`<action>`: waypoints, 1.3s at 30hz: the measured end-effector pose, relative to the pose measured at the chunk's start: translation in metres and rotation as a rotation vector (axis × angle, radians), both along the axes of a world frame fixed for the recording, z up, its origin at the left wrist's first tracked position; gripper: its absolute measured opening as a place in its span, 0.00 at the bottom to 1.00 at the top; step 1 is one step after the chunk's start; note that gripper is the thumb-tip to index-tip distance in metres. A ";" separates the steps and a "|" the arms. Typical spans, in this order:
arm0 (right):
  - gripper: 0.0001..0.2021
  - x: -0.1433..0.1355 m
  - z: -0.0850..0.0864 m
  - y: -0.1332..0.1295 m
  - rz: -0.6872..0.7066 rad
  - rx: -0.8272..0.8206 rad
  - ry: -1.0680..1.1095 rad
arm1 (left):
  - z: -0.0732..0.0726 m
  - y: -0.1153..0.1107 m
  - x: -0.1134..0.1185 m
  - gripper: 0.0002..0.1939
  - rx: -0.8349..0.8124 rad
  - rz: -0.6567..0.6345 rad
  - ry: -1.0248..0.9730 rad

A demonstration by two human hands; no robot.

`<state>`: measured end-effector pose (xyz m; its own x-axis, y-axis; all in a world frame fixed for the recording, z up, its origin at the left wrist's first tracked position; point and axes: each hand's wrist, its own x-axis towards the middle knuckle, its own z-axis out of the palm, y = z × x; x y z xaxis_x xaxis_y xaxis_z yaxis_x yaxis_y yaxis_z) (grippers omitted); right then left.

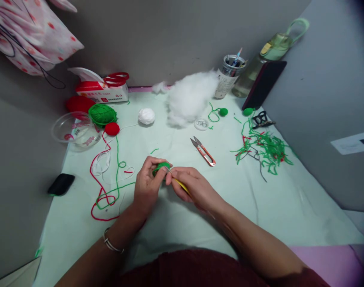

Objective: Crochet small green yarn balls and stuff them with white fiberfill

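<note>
Bench (236,195) under pale cloth; places taken from the orange snips (206,154), which lie on it with tips parted. Closest in: a bracelet (111,244) on the left wrist, well to the left of the snips. Left hand (146,182), left of the snips and a little nearer: grip pinching a small green yarn piece (162,165) between thumb and fingers. Right hand (191,182), just nearer than the snips: grip pinching a yellow-handled hook (182,186), its metal end up against the green yarn piece; whether the tip is inside a stitch, cannot tell. Left of the snips, loose red strand (95,191) and green strand (117,153) in loops; black object (61,184) farther out that way. Right of the snips, a tangle of green and red scraps (272,147). Beyond the snips, a small clear dish (201,124), and off to the left a red ball (112,128), white yarn ball (146,116) and green yarn ball (102,114). Farther beyond the snips, a heap of white fluff (190,97); beyond and to the right, a can of pens (226,83) and a green-lidded bottle (249,75). Far beyond and left, a box (102,95) with red-handled scissors (117,79) on top.
</note>
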<state>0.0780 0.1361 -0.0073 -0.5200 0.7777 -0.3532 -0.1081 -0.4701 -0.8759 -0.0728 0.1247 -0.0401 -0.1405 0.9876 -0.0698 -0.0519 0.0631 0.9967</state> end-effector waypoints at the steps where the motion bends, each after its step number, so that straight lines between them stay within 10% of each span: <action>1: 0.12 -0.001 0.000 -0.003 -0.009 0.078 -0.071 | 0.000 0.001 -0.001 0.02 -0.012 -0.018 -0.005; 9: 0.09 -0.007 0.000 -0.014 0.021 0.538 -0.516 | -0.003 0.005 -0.002 0.02 -0.033 -0.116 -0.026; 17: 0.12 0.001 0.001 0.005 0.178 -0.280 0.366 | 0.012 0.005 -0.017 0.14 0.147 -0.011 0.214; 22: 0.13 0.001 0.010 -0.001 0.348 -0.341 0.518 | 0.021 0.003 -0.028 0.15 0.517 0.044 0.448; 27: 0.18 -0.001 0.033 -0.015 0.845 -0.163 0.421 | 0.044 0.008 -0.036 0.13 0.452 0.169 0.255; 35: 0.11 0.026 0.062 0.022 0.176 0.810 -0.768 | 0.097 0.015 -0.034 0.09 0.171 0.019 -0.202; 39: 0.17 0.009 0.072 0.028 -0.025 0.711 -0.405 | 0.104 0.022 -0.021 0.10 0.217 -0.043 -0.231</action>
<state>0.0867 0.1638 0.0648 -0.4371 0.8965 0.0722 0.2779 0.2109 -0.9372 -0.0937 0.1466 0.0636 -0.1034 0.9877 0.1177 -0.2808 -0.1425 0.9491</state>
